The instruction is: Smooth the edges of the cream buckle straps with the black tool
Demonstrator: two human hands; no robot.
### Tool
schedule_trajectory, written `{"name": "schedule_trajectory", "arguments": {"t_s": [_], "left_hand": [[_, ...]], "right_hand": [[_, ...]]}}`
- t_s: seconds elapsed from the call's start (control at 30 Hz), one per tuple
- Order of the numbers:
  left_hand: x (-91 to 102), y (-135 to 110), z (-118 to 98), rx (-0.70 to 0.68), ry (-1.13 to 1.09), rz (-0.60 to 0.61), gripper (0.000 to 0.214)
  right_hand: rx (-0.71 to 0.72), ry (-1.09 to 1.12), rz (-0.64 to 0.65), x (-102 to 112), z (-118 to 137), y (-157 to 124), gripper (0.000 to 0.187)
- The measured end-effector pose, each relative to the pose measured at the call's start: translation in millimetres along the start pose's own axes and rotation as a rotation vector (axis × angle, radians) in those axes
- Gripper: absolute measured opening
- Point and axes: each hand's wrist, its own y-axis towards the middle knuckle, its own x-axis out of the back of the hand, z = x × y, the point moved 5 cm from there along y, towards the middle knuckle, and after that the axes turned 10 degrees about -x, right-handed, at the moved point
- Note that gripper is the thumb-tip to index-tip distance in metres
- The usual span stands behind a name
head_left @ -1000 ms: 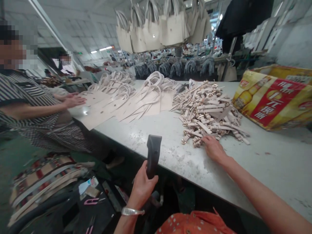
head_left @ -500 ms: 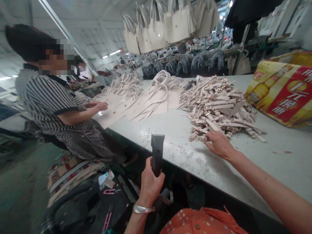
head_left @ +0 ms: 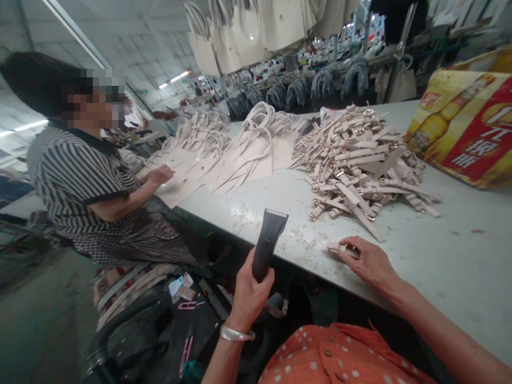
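Now we clamp the tool [head_left: 269,242] in our left hand [head_left: 250,296] beside the table [head_left: 440,266] edge and pinch one strap [head_left: 339,247] on it with our right hand [head_left: 370,264], near the pile [head_left: 360,165], so probably tool and strap must meet next.

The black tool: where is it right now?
In the head view, the black tool is low at centre, gripped by the left hand at the near edge of the table, left of the right hand holding a small strap.

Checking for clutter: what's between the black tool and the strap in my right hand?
Head view: only bare, white-flecked table between the black tool and the strap in the right hand.
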Motion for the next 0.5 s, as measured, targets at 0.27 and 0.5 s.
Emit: {"name": "schedule_trajectory", "arguments": {"t_s": [0.27,0.5], "left_hand": [[-12.9,8,-19,-0.011,0.077,0.177,0.044],[-42.3,0,-26,-0.046,0.132,0.415,0.037]], "right_hand": [[0.140,0.019,-0.171,-8,-12,-22,0.016],[0.227,0.059,-0.272,-8,-15,-26,0.012]]}}
